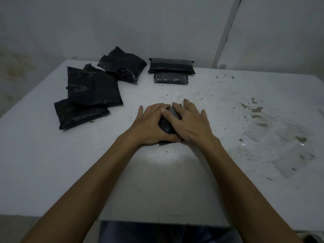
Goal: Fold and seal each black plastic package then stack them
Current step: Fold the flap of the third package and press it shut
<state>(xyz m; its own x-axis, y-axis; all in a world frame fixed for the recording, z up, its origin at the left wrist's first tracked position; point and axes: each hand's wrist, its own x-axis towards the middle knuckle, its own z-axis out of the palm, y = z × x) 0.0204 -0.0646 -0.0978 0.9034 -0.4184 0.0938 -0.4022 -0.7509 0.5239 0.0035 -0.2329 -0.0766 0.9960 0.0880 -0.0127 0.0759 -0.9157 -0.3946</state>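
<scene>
A small black plastic package (166,126) lies at the middle of the white table (175,172), mostly covered by both hands. My left hand (150,125) lies on its left side, thumb along its near edge. My right hand (189,121) presses flat on its right side, fingers spread over a grey strip. Several unfolded black packages (93,88) lie overlapping at the far left, one (122,65) behind them. Two folded packages lie at the far middle, a long one (171,65) and a shorter one (171,78) in front.
Clear plastic strips (280,142) and brown stains lie on the table's right side. A grey wall stands close behind the table, with a white pole (226,30) at the back right. Dark cloth shows below the near edge.
</scene>
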